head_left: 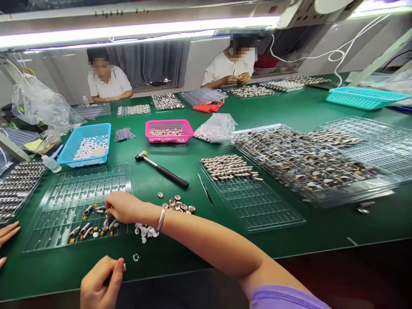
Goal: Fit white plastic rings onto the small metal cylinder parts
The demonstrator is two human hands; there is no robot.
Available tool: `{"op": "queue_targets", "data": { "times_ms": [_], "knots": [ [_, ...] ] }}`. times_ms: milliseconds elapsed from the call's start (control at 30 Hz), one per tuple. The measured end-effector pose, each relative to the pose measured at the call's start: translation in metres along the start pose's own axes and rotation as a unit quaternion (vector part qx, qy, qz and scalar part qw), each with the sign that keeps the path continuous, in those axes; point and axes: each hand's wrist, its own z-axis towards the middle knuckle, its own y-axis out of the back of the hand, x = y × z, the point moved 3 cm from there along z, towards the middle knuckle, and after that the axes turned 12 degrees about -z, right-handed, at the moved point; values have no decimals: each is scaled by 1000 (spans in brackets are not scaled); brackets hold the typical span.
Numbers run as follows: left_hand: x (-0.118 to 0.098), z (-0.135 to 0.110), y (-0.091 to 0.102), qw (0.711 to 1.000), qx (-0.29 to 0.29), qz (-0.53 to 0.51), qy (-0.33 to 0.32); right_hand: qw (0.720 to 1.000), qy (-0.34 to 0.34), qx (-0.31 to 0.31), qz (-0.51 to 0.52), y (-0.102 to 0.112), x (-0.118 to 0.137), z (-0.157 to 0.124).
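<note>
My right hand (121,207) reaches across to a clear compartment tray (64,193), fingers curled down onto several small metal parts with orange ends (88,229) lying in it. What the fingertips pinch is hidden. A silver bracelet (160,219) sits on that wrist. My left hand (100,284) hovers at the table's near edge, pinching a small white piece (124,267) between thumb and fingers. A white ring (135,257) lies just beyond it. Loose white rings (146,231) and round metal caps (178,205) lie beside my right forearm.
A black hammer (162,169) and tweezers (206,191) lie mid-table. Around them stand a blue basket (72,148), a pink basket (154,126), a teal basket (363,98) and several filled clear trays (305,161). Another person's fingers (7,235) rest far left. Two people sit opposite.
</note>
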Motion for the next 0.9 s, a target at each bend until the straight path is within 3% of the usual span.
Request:
{"op": "queue_targets", "data": {
  "times_ms": [100, 200, 300, 367, 500, 667, 767, 900],
  "knots": [
    [8, 6, 3, 984, -39, -111, 132, 999, 0, -36, 27, 10, 11, -30],
    [13, 4, -7, 916, -95, -293, 257, 996, -3, -67, 64, 13, 25, -79],
    [4, -2, -29, 850, -90, -411, 317, 974, 6, -159, 162, 10, 36, -133],
    [-8, -8, -43, 833, -67, -429, 342, 953, -6, -219, 207, 5, 41, -163],
    [-31, -15, -62, 830, -36, -414, 373, 913, -47, -292, 281, -9, 44, -196],
    [-39, -18, -71, 835, -45, -397, 378, 874, -94, -354, 320, -18, 43, -202],
    [-37, -19, -69, 873, -51, -347, 339, 867, -110, -370, 315, -15, 40, -203],
    [-33, -18, -58, 935, -56, -245, 250, 891, -70, -386, 227, -9, 39, -203]
  ]
}}
